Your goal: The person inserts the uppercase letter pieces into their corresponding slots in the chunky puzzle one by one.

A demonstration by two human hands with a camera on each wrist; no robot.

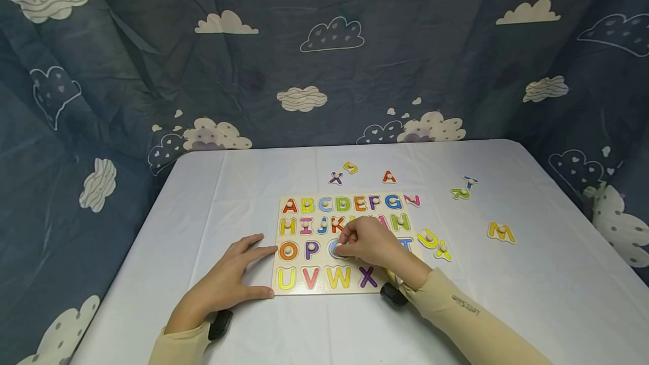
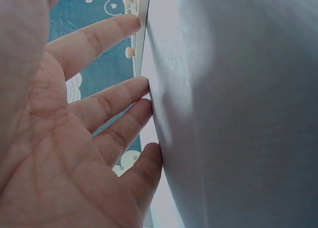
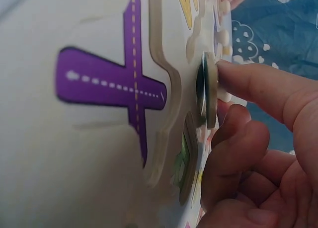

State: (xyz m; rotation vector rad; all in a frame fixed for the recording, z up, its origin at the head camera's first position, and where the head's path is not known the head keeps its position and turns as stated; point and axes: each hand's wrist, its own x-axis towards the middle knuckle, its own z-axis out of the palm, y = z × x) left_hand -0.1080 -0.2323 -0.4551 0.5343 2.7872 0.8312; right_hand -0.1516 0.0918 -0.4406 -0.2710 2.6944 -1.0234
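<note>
A wooden alphabet puzzle board (image 1: 314, 293) lies flat on the table, with knobbed letters in its upper rows. My right hand (image 1: 372, 241) is over the third row and pinches a round blue letter piece (image 1: 333, 248), just right of the purple P (image 1: 311, 250). In the right wrist view that piece (image 3: 211, 91) shows edge-on, standing close off the board's face, near the purple X (image 3: 129, 79) printed in its recess. My left hand (image 1: 223, 280) spreads its fingers along the board's left edge, thumb and index fingertip at the edge; its palm (image 2: 59, 138) holds nothing.
Loose knobbed letters lie about the board: a purple X (image 1: 336, 178), yellow S (image 1: 350, 168) and red A (image 1: 389, 177) behind it. To the right are a pink N (image 1: 413, 200), yellow U (image 1: 428, 239), yellow Y (image 1: 443, 250), green R (image 1: 460, 193), blue T (image 1: 470, 182) and orange-yellow M (image 1: 501, 232).
</note>
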